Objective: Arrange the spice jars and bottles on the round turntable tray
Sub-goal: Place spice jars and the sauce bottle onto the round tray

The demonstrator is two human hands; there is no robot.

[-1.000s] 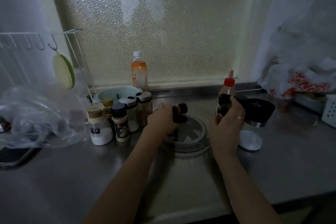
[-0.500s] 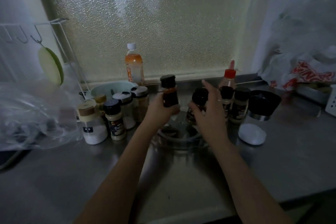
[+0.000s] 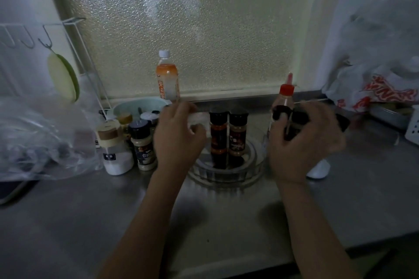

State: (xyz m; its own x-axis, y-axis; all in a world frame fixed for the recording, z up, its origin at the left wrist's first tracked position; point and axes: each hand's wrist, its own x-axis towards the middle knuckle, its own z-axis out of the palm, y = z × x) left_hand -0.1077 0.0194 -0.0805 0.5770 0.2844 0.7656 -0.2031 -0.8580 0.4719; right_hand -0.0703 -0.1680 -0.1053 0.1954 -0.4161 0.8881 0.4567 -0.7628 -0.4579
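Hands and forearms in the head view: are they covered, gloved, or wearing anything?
Both forearms are bare right up to the bottom edge of the frame, so no sleeves show. The left hand and the right hand are ungloved. No watch or bracelet shows at either wrist. The dim, slightly blurred picture makes it impossible to say whether any finger carries a ring.

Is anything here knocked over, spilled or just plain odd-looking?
Nothing looks spilled or tipped. Two black-capped spice jars stand upright side by side on the clear round turntable tray. The other jars left of it stand upright too. What the left hand and right hand hold is too blurred to judge.
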